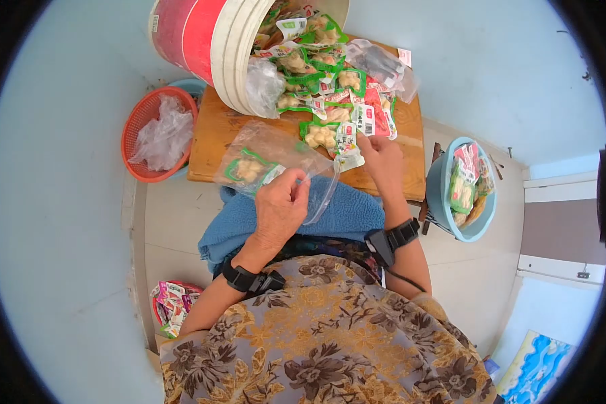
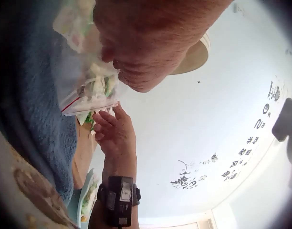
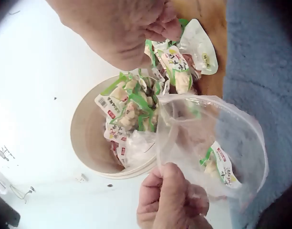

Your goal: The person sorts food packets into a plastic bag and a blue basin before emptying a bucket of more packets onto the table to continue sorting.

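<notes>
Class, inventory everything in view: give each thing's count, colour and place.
Table: 1, brown wood, front
Bucket: 1, white and red, on its side on the table
Packets: many, mostly green and white, some red, in the bucket's mouth and on the table
Zip bag: 1, clear, in the left hand, one packet inside
Rear bag: 1, clear, back of the table
Orange basket: 1, orange, left of the table, holding clear plastic
Blue basin: 1, light blue, right of the table, holding packets
Red basket: 1, red, lower left, holding packets
Cloth: 1, blue, at the table's near edge
Picture: 1, blue and yellow, lower right
Wrist devices: 2, black, one per wrist
Shirt: 1, brown floral, on the person
Left hand: 1, bare, gripping the zip bag
Right hand: 1, bare, at a packet
</notes>
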The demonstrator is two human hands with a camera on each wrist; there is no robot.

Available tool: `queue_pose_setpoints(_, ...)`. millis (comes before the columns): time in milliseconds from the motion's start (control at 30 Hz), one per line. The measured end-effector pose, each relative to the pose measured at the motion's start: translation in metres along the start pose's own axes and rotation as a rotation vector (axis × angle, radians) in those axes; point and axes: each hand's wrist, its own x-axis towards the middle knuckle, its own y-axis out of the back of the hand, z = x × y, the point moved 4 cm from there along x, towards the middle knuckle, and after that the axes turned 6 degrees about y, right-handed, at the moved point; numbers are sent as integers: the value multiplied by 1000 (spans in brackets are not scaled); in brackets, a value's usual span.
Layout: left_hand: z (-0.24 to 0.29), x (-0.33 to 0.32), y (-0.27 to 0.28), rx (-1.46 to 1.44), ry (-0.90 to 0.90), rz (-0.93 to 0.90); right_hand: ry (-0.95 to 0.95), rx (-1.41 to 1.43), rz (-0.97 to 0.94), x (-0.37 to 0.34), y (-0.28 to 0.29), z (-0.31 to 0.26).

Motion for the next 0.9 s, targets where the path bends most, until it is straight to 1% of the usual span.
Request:
queue_pose_setpoints(33, 2, -1, 0, 14, -5, -18, 9, -153, -30, 3, -3, -3)
queue_pose_setpoints(67, 4, -1, 0, 28, -11, -34, 11, -152, -29, 6, -5, -5)
queue_pose_setpoints(133, 12, -1, 5, 72, -22, -37, -79, -209, -155, 10, -17, 1)
queue_pose_setpoints(267, 17, -4, 6, 192, -38, -58, -54, -180, -159, 16, -38, 25)
queue_pose_setpoints(333, 10, -7, 2, 232, -66, -75, -83, 34, -110, 16, -42, 29)
queue_pose_setpoints(367, 6, -8, -1, 270, -93, -94, -83, 37, -109, 16, -40, 33)
queue_pose_setpoints(433, 2, -8, -4, 271, -99, -95, -156, 439, -73, 8, -25, 19)
queue_pose_setpoints(467, 2, -8, -5, 267, -105, -97, -161, 439, -69, 3, -13, 12)
queue_pose_setpoints(533, 2, -6, -5, 248, -116, -80, -151, 640, 43, -9, 17, -4)
queue_pose_setpoints(567, 2, -6, -6, 228, -124, -61, -157, 634, 49, -18, 35, -6)
queue_pose_setpoints(633, 4, -4, -6, 210, -114, -55, -244, 900, 29, -39, 63, -3)
queue_pose_setpoints(667, 6, -4, -6, 194, -105, -47, -247, 895, 33, -48, 71, 0)
queue_pose_setpoints(733, 7, -4, -7, 182, -110, -46, -336, 1029, -214, -68, 73, 2)
queue_pose_setpoints(767, 9, -4, -7, 176, -115, -39, -371, 1058, -285, -79, 72, -1)
queue_pose_setpoints(800, 10, -4, -7, 175, -115, -41, -372, 1057, -283, -88, 69, -3)
queue_pose_setpoints(867, 13, -4, -6, 190, -123, -43, -456, 1111, -357, -106, 51, -7)
queue_pose_setpoints(900, 13, -4, -6, 192, -124, -45, -458, 1114, -356, -110, 43, -7)
